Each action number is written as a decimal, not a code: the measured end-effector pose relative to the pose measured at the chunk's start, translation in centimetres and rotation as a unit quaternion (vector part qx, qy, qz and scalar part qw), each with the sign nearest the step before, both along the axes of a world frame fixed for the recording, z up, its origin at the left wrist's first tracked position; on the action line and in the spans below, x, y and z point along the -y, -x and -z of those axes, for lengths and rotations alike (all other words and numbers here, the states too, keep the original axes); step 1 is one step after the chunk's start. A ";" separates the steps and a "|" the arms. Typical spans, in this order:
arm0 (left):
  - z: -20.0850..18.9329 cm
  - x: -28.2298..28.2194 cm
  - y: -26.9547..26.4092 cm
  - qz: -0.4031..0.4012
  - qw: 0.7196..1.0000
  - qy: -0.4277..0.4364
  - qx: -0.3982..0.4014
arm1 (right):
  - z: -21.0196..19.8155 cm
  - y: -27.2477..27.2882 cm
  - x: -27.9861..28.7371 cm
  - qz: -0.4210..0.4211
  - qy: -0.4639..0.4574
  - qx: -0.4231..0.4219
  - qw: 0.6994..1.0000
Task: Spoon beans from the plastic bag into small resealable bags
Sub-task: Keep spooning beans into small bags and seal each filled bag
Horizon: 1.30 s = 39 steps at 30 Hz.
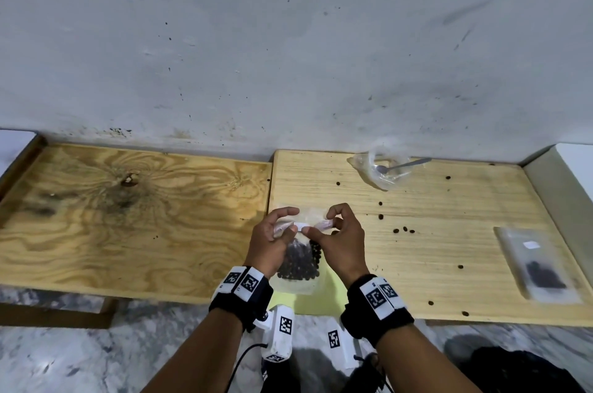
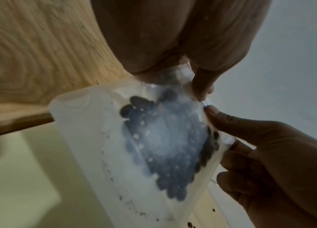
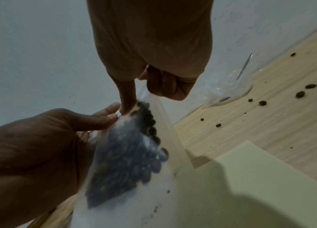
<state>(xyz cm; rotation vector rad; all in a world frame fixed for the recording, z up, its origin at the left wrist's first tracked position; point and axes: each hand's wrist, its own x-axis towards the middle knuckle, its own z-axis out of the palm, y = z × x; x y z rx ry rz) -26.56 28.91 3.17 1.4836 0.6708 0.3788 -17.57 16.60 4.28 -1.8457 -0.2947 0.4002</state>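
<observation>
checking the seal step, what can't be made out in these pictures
- Small clear resealable bag of dark beans: its zip strip is covered by the left hand and right hand in the head view, blurred in both wrist views.
- Metal spoon bowl: hazy inside the crumpled clear plastic bag.

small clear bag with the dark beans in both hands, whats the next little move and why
Probably run the pinch along the top strip to seal it. The left hand and right hand both pinch the top edge of the small clear resealable bag, dark beans sit low inside, and the metal spoon lies in the crumpled plastic bag.
</observation>
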 end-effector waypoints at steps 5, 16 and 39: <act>-0.4 1.9 -1.5 -0.001 1.000 0.002 -0.001 | 0.1 -0.9 1.9 0.011 -0.010 0.005 1.000; -0.9 12.4 -12.1 0.029 0.992 0.114 -0.042 | 2.0 -8.1 16.6 0.027 -0.004 -0.111 0.993; 6.4 41.4 -31.9 0.287 0.915 0.105 -0.264 | 6.5 -26.1 44.6 0.122 0.345 -0.081 0.927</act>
